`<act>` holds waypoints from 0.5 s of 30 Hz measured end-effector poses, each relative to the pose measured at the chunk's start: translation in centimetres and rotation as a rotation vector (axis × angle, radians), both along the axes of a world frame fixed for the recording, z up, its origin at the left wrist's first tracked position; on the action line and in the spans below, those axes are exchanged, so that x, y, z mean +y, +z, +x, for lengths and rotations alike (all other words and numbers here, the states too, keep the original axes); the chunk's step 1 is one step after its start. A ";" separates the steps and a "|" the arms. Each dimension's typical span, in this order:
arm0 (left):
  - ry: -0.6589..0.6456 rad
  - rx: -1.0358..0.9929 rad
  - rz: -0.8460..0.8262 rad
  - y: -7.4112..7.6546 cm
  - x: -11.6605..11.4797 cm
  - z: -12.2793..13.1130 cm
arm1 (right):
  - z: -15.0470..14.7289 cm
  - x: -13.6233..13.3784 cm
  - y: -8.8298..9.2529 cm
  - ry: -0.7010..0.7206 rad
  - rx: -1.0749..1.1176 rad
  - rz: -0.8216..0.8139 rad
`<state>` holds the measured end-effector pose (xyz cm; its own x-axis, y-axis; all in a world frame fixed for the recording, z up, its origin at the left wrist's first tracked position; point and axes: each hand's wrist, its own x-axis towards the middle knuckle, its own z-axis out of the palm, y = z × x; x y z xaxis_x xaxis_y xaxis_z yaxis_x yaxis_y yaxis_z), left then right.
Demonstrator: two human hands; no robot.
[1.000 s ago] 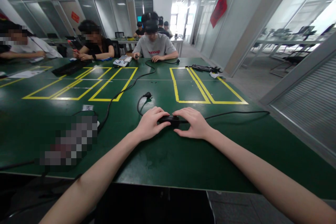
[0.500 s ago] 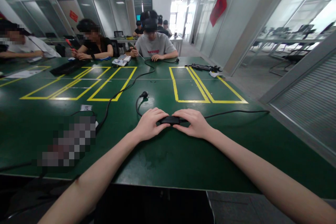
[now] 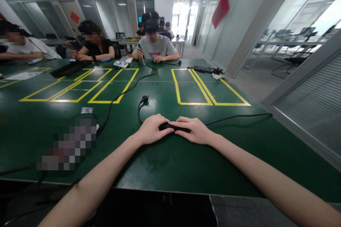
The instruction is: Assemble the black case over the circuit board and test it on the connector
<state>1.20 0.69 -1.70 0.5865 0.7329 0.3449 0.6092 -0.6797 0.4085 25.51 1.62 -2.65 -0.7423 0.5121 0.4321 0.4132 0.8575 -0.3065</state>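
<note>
My left hand is closed at the left end of a black power adapter, its fingers near the cord there. My right hand grips the right part of the same adapter between thumb and fingers. The adapter is held low over the green table, partly covered by my fingers. A black cord curves up from beside my left hand to a plug lying on the table. From my right hand another black cable runs off to the right.
Yellow tape outlines mark the green table. A long black cable crosses it on the left, beside a blurred-out object. Several people sit opposite; one person holds a thin tool. A folded black tripod-like item lies far right.
The adapter has turned in my hands and now shows a narrower side. My right hand has shifted left over it, closer to my left hand. The plug has moved slightly.
</note>
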 end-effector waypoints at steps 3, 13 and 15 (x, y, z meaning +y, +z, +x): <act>0.010 -0.082 0.091 0.1 0.1 -0.1 | 0.2 0.6 -0.3 -0.055 0.081 -0.033; -0.025 -0.138 0.144 -0.1 0.2 -0.1 | 9.6 7.7 -0.8 -0.852 0.736 -0.092; -0.052 -0.124 0.117 -0.2 0.1 0.1 | 11.8 8.7 -0.9 -0.959 0.817 -0.025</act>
<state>1.26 0.81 -1.88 0.5703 0.6530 0.4984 0.5216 -0.7565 0.3945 37.33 10.31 -3.55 0.4106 0.7110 0.5709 0.5478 0.3082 -0.7778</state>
